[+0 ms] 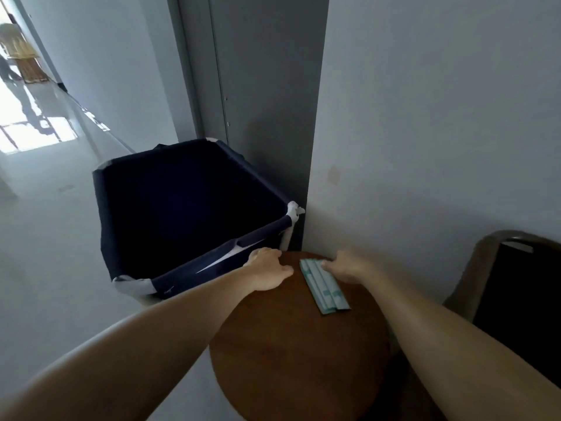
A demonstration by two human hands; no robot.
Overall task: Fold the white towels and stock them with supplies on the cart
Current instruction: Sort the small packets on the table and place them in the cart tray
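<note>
A few long white and teal supply packets [325, 289] lie side by side on a round brown wooden table [291, 354]. My right hand [349, 267] rests on their far end, its fingertips touching the packets. My left hand [268, 267] lies flat on the table's far left edge, fingers relaxed and holding nothing. Just beyond it stands a dark navy fabric cart bin [188, 214] on a white frame; its inside is dark. No white towel shows.
A grey door [261, 86] and a white wall stand behind the table. A dark chair [513, 287] sits at the right. Pale floor stretches to the left, with a bright corridor and a person far off at the upper left.
</note>
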